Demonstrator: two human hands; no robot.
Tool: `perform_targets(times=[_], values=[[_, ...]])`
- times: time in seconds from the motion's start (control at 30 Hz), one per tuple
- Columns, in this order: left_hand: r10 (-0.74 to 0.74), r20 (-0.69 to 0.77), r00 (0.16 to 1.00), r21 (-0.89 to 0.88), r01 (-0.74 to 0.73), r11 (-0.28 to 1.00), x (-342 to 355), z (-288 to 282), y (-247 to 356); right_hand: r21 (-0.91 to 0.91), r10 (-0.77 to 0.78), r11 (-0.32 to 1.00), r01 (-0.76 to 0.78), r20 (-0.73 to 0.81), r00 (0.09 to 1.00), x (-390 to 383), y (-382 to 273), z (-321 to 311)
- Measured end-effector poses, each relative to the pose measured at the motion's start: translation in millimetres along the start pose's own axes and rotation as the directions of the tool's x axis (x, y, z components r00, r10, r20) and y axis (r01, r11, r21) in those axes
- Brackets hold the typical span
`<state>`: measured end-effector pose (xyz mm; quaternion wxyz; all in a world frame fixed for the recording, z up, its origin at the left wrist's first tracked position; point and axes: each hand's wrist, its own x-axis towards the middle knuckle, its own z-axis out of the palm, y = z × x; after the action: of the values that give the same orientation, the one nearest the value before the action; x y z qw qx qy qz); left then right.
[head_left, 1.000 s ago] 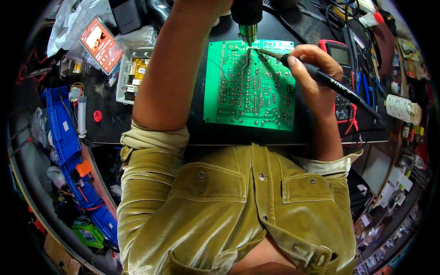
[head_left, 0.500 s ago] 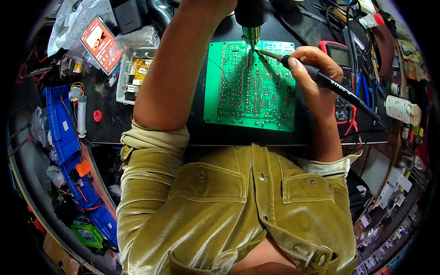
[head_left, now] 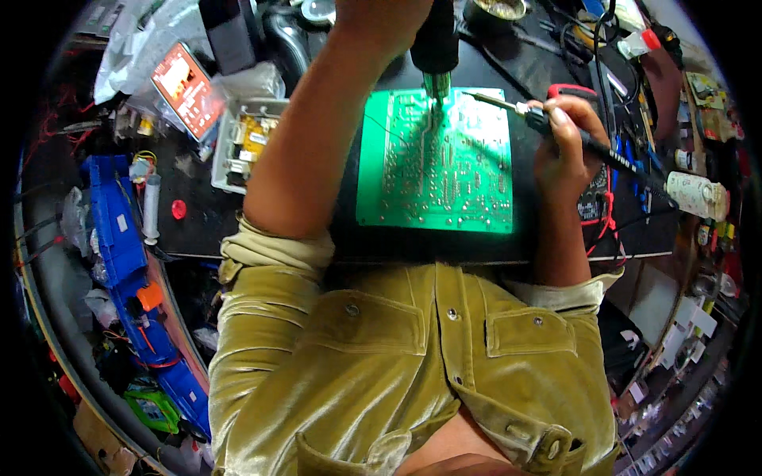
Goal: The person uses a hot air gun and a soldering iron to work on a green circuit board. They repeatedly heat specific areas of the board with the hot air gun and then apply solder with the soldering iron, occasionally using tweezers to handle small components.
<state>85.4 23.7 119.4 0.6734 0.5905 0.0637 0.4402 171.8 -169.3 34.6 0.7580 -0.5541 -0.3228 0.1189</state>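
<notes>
A green printed circuit board (head_left: 468,198) lies on the dark bench, its soldered side facing up. My right hand (head_left: 575,147) is closed round a black-handled soldering iron (head_left: 548,121), whose metal tip hovers over the board's far right part. At the top edge, my left hand (head_left: 381,22) is partly cut off by the frame. It grips a black cylindrical tool (head_left: 435,47) with a shiny metal nozzle, pointed down at the board's far middle. I cannot make out the tool's exact kind; whether its end touches the board is unclear.
A red-rimmed multimeter (head_left: 573,91) lies beyond my right hand, with cables and blue-handled tools beside it. Left of the board are a bin of parts (head_left: 226,151), a lit phone (head_left: 189,91), a syringe (head_left: 152,210) and a red cap (head_left: 178,209). A round tin (head_left: 496,12) stands behind.
My right hand has drawn the soldering iron back to the right, away from the black tool's nozzle. The left-hand tool stays over the same board area. The whole view has shifted slightly.
</notes>
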Motion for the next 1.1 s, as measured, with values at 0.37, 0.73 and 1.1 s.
perform_targets(times=[0.37, 0.73, 1.1], values=[[-0.167, 0.136, 0.976, -0.543, 0.215, 0.812, 12, -20, 4, -0.114, -0.169, 0.98, 0.163, -0.051, 0.984, 1, 4, 0], [-0.197, 0.388, 0.9, -0.633, 0.416, 0.654, 15, -38, 19, -0.12, -0.262, 0.958, 0.26, 0.001, 0.965, 3, 7, -2], [-0.174, 0.493, 0.853, -0.775, 0.521, 0.358, 11, -35, 23, -0.093, -0.31, 0.947, 0.308, -0.007, 0.951, 1, 6, -3]])
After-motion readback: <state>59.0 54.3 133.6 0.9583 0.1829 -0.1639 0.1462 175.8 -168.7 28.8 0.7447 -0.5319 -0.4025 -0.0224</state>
